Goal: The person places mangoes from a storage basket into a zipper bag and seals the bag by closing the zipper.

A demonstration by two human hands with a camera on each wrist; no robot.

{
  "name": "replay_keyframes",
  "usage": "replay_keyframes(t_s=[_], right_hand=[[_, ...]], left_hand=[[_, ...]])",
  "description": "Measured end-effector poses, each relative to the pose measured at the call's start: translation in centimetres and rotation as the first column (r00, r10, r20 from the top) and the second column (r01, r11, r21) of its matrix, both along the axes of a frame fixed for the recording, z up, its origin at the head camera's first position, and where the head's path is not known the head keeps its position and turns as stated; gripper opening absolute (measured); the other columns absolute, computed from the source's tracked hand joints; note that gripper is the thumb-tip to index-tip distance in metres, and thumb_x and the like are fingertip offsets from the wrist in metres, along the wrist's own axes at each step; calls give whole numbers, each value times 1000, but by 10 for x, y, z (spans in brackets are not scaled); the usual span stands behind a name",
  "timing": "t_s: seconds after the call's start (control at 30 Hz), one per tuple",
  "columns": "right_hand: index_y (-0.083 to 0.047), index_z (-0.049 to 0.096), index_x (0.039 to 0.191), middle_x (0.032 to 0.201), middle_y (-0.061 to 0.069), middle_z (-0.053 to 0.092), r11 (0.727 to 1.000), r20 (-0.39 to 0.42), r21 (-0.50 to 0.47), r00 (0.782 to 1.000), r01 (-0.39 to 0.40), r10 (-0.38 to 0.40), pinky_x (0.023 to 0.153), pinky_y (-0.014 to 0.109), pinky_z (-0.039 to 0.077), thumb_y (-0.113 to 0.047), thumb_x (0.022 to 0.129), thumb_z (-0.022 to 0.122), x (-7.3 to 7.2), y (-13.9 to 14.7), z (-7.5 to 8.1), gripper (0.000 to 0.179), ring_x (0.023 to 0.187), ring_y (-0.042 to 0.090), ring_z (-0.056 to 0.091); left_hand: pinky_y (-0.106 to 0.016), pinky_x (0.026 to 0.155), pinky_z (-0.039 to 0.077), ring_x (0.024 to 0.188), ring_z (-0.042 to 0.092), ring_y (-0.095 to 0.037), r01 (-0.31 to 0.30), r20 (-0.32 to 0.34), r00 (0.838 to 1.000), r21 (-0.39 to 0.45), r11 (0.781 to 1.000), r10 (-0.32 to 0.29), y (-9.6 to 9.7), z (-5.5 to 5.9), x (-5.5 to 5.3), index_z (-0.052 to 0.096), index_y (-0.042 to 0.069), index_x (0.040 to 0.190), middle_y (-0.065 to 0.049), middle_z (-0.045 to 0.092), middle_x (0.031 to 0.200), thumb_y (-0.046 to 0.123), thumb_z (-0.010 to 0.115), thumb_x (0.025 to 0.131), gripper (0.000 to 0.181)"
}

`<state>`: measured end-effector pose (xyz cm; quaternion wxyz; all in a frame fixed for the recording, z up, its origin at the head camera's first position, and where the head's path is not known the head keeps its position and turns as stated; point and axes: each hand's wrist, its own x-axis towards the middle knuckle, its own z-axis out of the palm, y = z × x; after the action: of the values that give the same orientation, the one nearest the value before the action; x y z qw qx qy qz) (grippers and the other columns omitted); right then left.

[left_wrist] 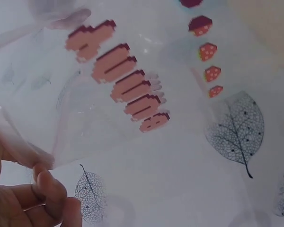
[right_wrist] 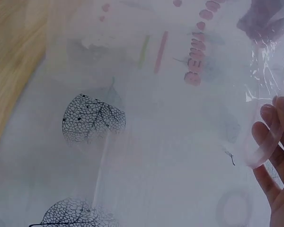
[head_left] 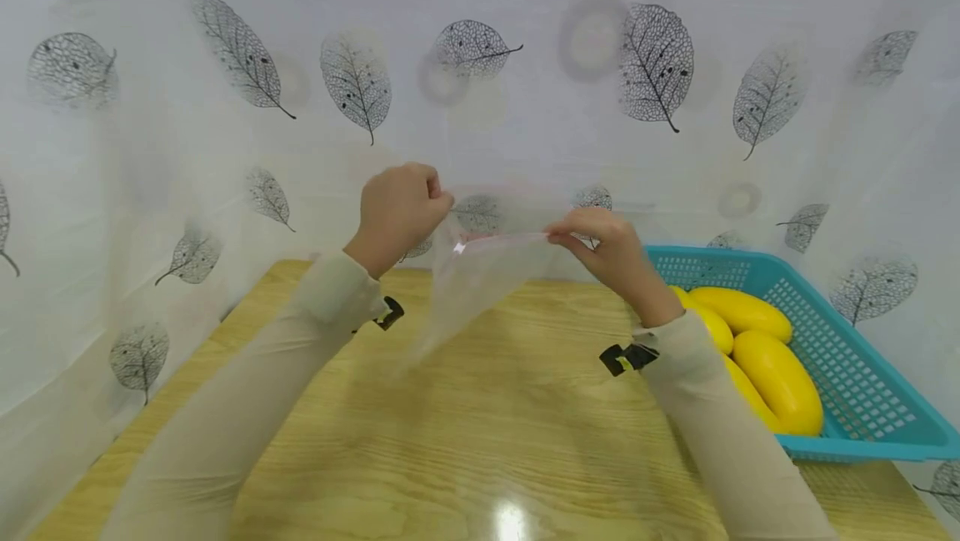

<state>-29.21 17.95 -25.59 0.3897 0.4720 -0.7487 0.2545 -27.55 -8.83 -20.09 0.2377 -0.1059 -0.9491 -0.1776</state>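
Observation:
A thin see-through plastic bag (head_left: 487, 274) with a pinkish edge hangs between both hands above the table. My left hand (head_left: 397, 207) pinches its upper left edge, and my right hand (head_left: 607, 245) holds the opposite edge between thumb and fingertips. Pink lettering (left_wrist: 128, 80) and small red strawberry pictures (left_wrist: 207, 52) are printed on the bag in the left wrist view. From the right wrist, the bag's pink rim (right_wrist: 262, 156) runs across the fingers of the right hand. The bag's lower part tapers down towards the table and is blurred.
To the right, a blue-green plastic basket (head_left: 873, 358) holds several smooth yellow, elongated fruit-like things (head_left: 780, 383). Below the hands lies a wood-grain tabletop (head_left: 480, 441). A whitish leaf-patterned curtain (head_left: 510, 132) stands behind and to the left.

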Motion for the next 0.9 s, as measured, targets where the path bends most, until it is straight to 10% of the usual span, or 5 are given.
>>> replay_keyframes(t_s=[0.27,0.57,0.67,0.8,0.9], right_hand=[[1,71,89,81,13,71,999,35,-19,999,-35,35,78,14,47,13,68,70,-5,14,3,24,74,22,66],[-4,73,90,87,8,72,998,52,59,999,-19,15,73,31,54,4,74,71,5,0,-5,19,79,20,66],[-4,73,90,86,8,71,998,40,51,999,-31,29,71,25,52,5,74,71,5,-1,-5,19,77,18,65],[-4,73,90,85,7,71,998,37,31,998,-46,45,69,20,49,7,73,71,4,-2,-5,21,74,17,63],[-4,72,90,85,8,70,998,36,28,998,-52,51,67,24,50,7,73,70,3,-1,-6,20,73,17,63]], left_hand=[[-24,45,21,49,28,-13,-30,118,992,-9,1000,31,-14,-4,-8,37,16,56,4,32,49,22,49,82,30],[-26,48,31,52,39,-13,222,22,975,-124,967,-221,3,-14,5,46,12,67,1,45,59,21,50,87,22],[-31,60,42,66,52,-19,343,-100,925,-193,919,-366,6,-12,8,59,10,88,-4,58,77,8,47,87,12],[-40,89,44,101,53,-29,487,-132,813,-382,786,-567,6,-10,7,67,17,101,-10,57,115,-15,43,76,47],[-45,103,35,118,45,-33,501,-81,787,-495,710,-612,4,-11,7,72,22,83,-10,53,128,-12,53,75,39]])
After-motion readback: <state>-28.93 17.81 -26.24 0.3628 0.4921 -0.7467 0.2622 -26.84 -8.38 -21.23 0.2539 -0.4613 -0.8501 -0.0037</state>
